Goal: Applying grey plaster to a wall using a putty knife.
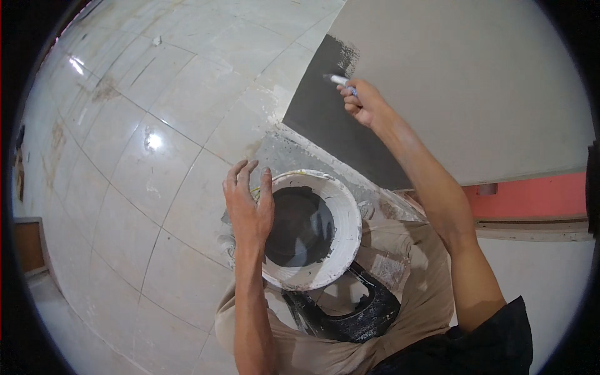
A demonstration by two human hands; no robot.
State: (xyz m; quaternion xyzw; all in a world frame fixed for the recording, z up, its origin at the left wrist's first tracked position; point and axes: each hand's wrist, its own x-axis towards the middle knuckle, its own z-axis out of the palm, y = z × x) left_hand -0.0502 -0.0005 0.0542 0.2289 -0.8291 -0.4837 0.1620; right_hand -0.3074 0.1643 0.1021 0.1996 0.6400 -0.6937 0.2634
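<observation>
My right hand is closed around the handle of a paintbrush. Its dark tip is at the wall, on a wet dark-grey coated patch along the wall's lower edge. A white bucket, its inner wall smeared, stands between my legs with dark-grey liquid coating inside. My left hand, dusted grey, is at the bucket's left rim, fingers apart and stretched upward. Whether it touches the rim I cannot tell.
A black plastic stool smeared with coating is under me, close behind the bucket. Pale glossy floor tiles spread to the left. A pink wall section lies to the right, and a brown framed panel at far left.
</observation>
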